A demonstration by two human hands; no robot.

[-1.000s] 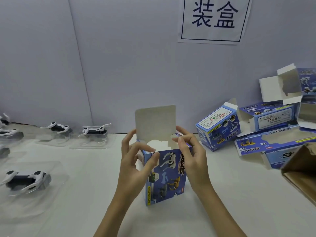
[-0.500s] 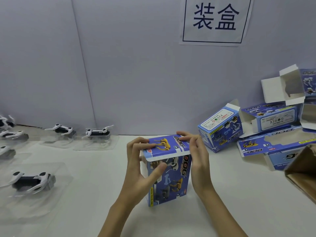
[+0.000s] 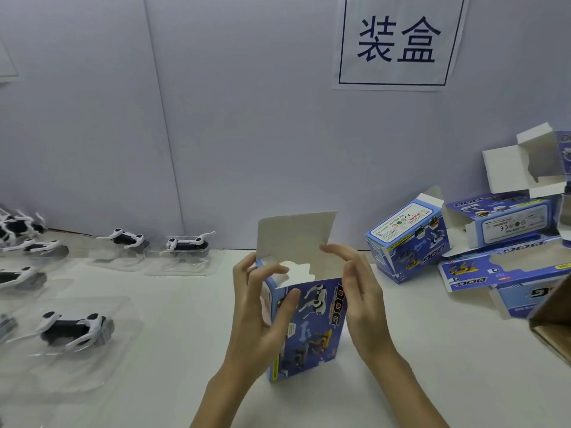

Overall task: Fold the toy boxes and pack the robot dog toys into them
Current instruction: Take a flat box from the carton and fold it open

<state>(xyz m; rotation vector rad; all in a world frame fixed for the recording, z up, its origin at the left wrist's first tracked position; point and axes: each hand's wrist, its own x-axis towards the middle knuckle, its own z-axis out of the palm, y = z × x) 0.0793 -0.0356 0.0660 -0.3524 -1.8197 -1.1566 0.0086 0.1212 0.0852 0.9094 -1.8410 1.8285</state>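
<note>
Head view: left hand (image 3: 262, 307) grips an upright, light, crushable cardboard box (image 3: 309, 329) by its side edge, lid flap (image 3: 293, 233) standing open, while right hand (image 3: 358, 291), fingers relaxed, holds nothing beside it.

Pale grey-blue board wall (image 3: 231, 118) at the far side, with a thin seam running down on the left. White paper sign (image 3: 398, 41) with dark blue letters in a box, stuck high on the right. Smooth white table top (image 3: 173, 350) in front. Soft, even light.
</note>
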